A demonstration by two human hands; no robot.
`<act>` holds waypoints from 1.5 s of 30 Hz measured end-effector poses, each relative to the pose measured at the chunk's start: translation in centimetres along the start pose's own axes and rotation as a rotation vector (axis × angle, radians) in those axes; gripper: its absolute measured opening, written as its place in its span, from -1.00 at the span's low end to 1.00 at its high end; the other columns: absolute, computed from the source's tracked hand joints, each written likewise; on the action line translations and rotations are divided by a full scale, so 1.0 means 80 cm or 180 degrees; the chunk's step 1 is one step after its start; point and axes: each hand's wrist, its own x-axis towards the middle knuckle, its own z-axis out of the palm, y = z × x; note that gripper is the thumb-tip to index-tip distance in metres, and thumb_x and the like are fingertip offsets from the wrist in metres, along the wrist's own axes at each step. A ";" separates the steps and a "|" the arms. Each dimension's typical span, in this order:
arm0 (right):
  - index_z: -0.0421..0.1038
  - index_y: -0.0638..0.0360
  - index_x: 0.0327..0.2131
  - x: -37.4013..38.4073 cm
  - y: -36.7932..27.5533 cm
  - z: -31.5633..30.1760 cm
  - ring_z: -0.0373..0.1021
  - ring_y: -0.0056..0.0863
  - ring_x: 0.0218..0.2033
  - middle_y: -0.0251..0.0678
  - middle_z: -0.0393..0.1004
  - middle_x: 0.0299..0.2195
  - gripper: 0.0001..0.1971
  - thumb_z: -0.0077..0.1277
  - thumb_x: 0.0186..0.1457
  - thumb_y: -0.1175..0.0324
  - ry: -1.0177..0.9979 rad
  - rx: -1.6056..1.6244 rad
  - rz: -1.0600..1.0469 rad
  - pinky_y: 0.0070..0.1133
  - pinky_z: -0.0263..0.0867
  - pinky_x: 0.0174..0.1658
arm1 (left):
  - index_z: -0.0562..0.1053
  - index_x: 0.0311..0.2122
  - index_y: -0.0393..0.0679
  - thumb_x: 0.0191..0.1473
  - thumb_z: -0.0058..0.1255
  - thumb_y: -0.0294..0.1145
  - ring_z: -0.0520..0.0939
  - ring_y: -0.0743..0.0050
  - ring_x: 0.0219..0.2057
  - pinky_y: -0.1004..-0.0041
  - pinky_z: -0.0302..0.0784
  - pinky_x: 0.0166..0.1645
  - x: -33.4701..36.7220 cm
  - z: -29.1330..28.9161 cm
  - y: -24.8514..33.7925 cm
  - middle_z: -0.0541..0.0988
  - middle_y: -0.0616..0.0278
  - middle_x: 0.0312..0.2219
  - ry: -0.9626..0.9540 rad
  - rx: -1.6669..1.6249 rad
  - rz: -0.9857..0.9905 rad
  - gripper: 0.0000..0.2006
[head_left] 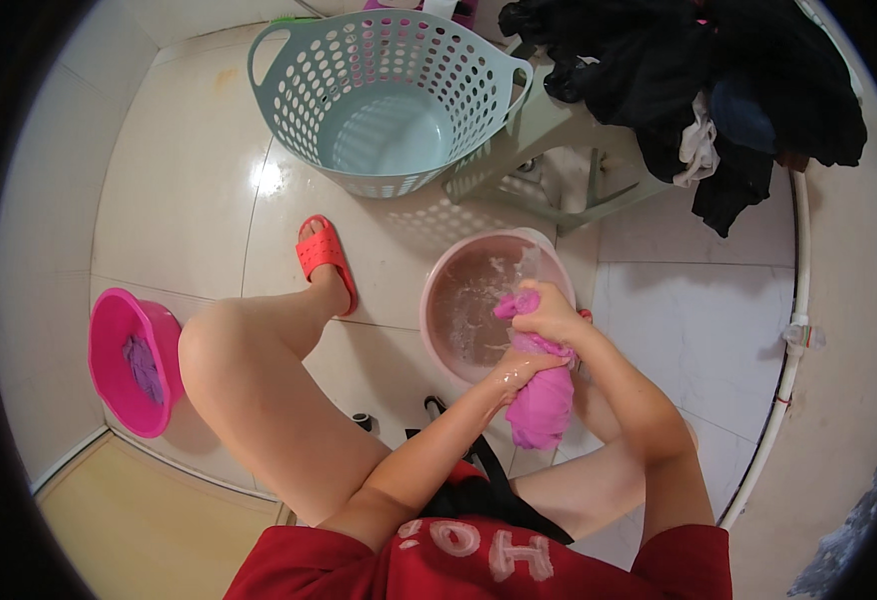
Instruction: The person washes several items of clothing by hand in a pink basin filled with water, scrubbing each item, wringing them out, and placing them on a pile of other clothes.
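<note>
Over the near rim of the pale pink basin [439,330], which sits on the tiled floor [199,180] between my knees, I am wringing a wet pink cloth [542,405]. My right hand [549,312] is closed tight around the top of the cloth, and my left hand [521,368] is clenched around it just below, the fingers of both wrapped fully round with no gap. The loose end of the cloth hangs down past the basin's edge toward my lap. To do this well I judge I should twist my hands in opposite directions, keep the cloth above the soapy water so the runoff falls back in, and work the grip down toward the hanging end. An empty pale green laundry basket [289,110] stands beyond the basin, and a bright pink tub [109,350] with a purple rag sits by my left knee.
</note>
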 end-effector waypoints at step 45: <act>0.30 0.22 -0.19 -0.013 0.335 0.033 0.34 -0.25 -0.23 -0.18 0.39 -0.24 -0.71 -0.06 -0.05 0.42 0.3064 0.3606 0.2069 -0.32 0.29 -0.23 | 0.33 -0.23 -0.28 -0.29 0.19 -0.42 0.51 0.44 -0.38 0.47 0.45 -0.29 -0.175 0.069 0.273 0.50 0.15 -0.38 0.1246 0.2464 0.2733 -0.56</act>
